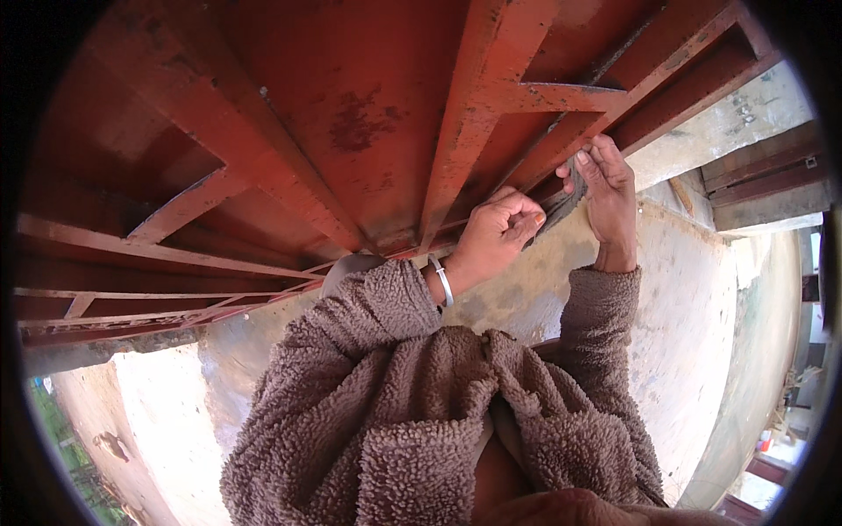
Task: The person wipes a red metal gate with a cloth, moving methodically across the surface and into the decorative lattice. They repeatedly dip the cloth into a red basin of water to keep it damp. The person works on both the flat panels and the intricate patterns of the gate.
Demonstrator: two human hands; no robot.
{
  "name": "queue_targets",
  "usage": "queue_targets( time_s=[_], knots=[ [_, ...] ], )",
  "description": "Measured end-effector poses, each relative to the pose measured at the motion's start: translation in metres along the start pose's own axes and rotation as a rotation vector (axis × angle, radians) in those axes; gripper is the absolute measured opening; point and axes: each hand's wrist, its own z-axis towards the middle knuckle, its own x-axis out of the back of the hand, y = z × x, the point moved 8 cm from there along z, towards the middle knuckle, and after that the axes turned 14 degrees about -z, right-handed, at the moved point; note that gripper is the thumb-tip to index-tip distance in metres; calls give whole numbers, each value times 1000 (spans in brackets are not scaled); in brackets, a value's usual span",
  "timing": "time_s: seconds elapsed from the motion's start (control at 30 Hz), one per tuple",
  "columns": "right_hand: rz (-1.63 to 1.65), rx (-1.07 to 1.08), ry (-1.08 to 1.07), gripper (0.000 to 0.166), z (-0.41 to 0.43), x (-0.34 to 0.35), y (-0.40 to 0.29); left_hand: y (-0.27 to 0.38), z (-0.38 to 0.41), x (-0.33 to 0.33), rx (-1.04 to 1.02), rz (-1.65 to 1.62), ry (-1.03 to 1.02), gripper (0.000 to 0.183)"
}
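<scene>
A red-painted metal door [368, 118] with welded crossbars fills the upper view, its paint worn dark in patches. My left hand [503, 227], with a silver-coloured bangle at the wrist, is closed against the door's edge. Farther right, my right hand [605, 177] is raised, its thumb and fingertips pinching the upper end of a dark grey strip [567, 205] that looks like abrasive sheet or cloth. The strip runs along the door's edge down to my left fingers, which appear to grip its lower end. Its exact shape is partly hidden by both hands.
Beyond the door's edge is a stained plaster wall [684, 283]. A wooden frame [763, 164] stands at the right. Red metal bars [164, 256] extend left, and greenery shows at the lower left. A brown fleece jacket [421, 421] covers my arms and torso.
</scene>
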Motion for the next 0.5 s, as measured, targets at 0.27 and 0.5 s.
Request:
queue_targets(
  time_s=[0.27, 0.5],
  knots=[
    [-20, 170, 108, 13, 6, 4, 8, 63, 26, 13, -450, 196, 283, 31],
    [-48, 157, 140, 18, 1, -3, -3, 58, 33, 3, -265, 169, 363, 29]
  ],
)
